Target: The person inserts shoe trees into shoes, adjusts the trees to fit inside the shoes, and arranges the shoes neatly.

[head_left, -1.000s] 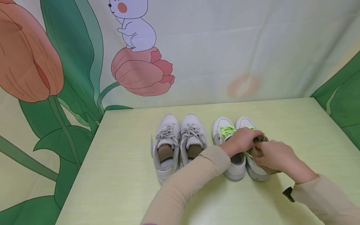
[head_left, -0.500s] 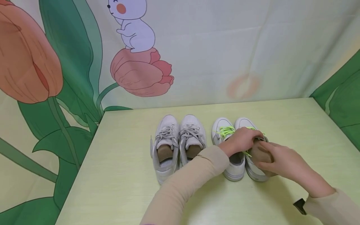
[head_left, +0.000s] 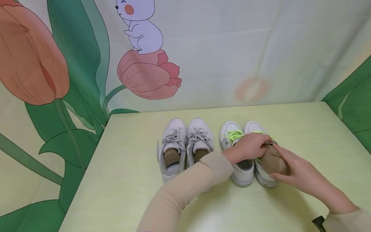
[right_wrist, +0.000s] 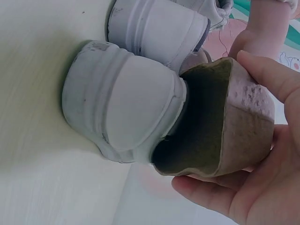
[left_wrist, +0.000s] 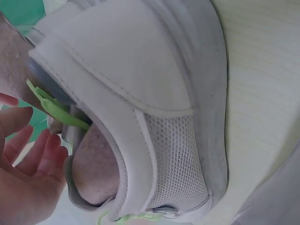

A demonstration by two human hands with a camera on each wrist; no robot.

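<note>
A white shoe (head_left: 266,179) with neon-green laces stands on the table at the right of its pair. Over its opening, my left hand (head_left: 250,145) curls its fingers at the tongue and holds the front of the shoe; the fingertips are partly hidden. My right hand (head_left: 304,174) grips a brown moulded-pulp shoe insert (head_left: 273,161), thumb on one side and fingers on the other. In the right wrist view the hollow insert (right_wrist: 248,122) tilts, its front part inside the shoe's opening. A similar insert (left_wrist: 96,164) sits in the neighbouring green-laced shoe (left_wrist: 136,98).
Left of this pair stand two white shoes with grey laces (head_left: 173,138), brown inserts in both. My left forearm sleeve (head_left: 185,190) crosses in front of them. Behind the pale table (head_left: 116,180) hangs a printed cloth (head_left: 208,58) with tulips and a white animal.
My right hand has drawn back right and toward me, spreading wider round the insert, more of which now shows above the shoe. The left hand has stayed nearly in place.
</note>
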